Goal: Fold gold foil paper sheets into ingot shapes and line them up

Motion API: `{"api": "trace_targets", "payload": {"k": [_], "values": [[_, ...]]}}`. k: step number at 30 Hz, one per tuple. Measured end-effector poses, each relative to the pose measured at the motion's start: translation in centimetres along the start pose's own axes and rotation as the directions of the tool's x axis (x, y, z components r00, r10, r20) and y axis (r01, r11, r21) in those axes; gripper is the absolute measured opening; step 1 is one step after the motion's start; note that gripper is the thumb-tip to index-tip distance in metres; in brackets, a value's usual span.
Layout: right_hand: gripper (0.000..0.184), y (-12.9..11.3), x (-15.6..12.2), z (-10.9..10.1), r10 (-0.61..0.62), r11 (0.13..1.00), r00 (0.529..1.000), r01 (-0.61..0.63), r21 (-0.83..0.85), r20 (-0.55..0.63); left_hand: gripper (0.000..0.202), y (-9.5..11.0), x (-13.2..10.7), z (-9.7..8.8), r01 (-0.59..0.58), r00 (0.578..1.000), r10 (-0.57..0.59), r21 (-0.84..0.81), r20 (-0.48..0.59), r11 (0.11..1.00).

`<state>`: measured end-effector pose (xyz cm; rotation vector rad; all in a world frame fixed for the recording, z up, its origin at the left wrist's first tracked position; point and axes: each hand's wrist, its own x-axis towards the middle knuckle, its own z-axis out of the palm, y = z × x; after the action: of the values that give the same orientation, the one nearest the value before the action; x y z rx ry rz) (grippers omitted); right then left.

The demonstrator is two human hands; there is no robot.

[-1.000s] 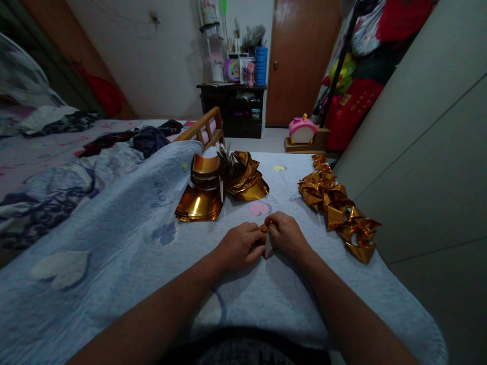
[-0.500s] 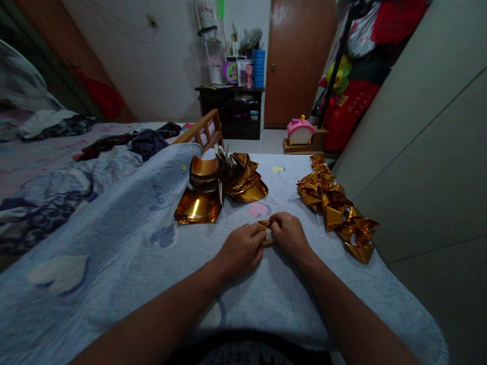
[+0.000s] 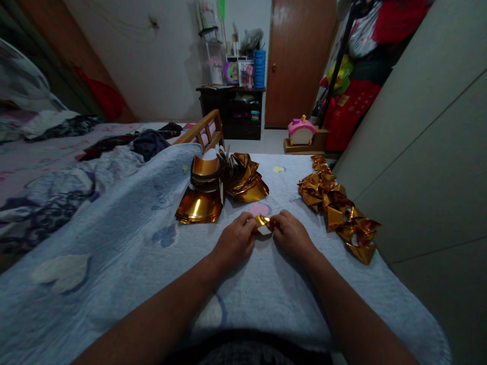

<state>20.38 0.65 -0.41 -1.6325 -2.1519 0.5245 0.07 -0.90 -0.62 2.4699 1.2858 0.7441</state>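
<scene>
A small piece of gold paper (image 3: 262, 223), partly folded with its white back showing, is pinched between both my hands on the light blue quilt (image 3: 125, 253). My left hand (image 3: 235, 240) grips its left side with closed fingers. My right hand (image 3: 291, 234) grips its right side the same way. A stack of flat gold sheets (image 3: 199, 205) lies just beyond my left hand, with a fanned heap of curled gold sheets (image 3: 232, 175) behind it. A row of folded gold pieces (image 3: 337, 205) runs along the quilt's right edge, past my right hand.
A pale cabinet wall (image 3: 426, 152) rises close on the right. Rumpled bedding and clothes (image 3: 57, 167) cover the bed at left, by a wooden rail (image 3: 201, 129). Farther off stand a dark shelf unit (image 3: 236, 109), a brown door (image 3: 294, 61) and a pink toy (image 3: 302, 131).
Both hands have shifted a little away from me with the gold paper. The paper has turned so more of its gold face and white back shows between the fingers.
</scene>
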Motion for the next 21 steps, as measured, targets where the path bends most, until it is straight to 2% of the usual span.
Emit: {"api": "trace_targets", "payload": {"k": [3,6,11,16,21], "values": [[0.016,0.1,-0.1,0.3,-0.045,0.999,0.998,0.044,-0.022,-0.041,0.022,-0.1,0.2,-0.1,0.017,1.000,-0.017,0.021,0.016,1.000],[0.015,0.0,-0.1,0.4,-0.143,0.989,0.986,0.140,-0.044,-0.087,0.018,-0.2,0.2,-0.1,0.017,1.000,-0.017,0.083,0.007,0.996],[0.018,0.0,0.1,0.4,-0.265,0.964,0.960,0.263,-0.032,-0.085,0.008,-0.5,0.3,0.0,-0.046,0.998,0.051,0.149,-0.029,0.988],[0.020,0.0,-0.1,0.4,-0.302,0.952,0.949,0.306,0.028,-0.094,0.013,-0.9,0.4,-0.1,-0.026,0.999,0.023,0.123,0.031,0.992],[0.021,-0.1,-0.3,0.5,-0.271,0.956,0.956,0.281,0.081,-0.113,0.012,-1.1,0.5,-0.2,0.021,1.000,-0.021,0.026,0.020,0.999]]}}
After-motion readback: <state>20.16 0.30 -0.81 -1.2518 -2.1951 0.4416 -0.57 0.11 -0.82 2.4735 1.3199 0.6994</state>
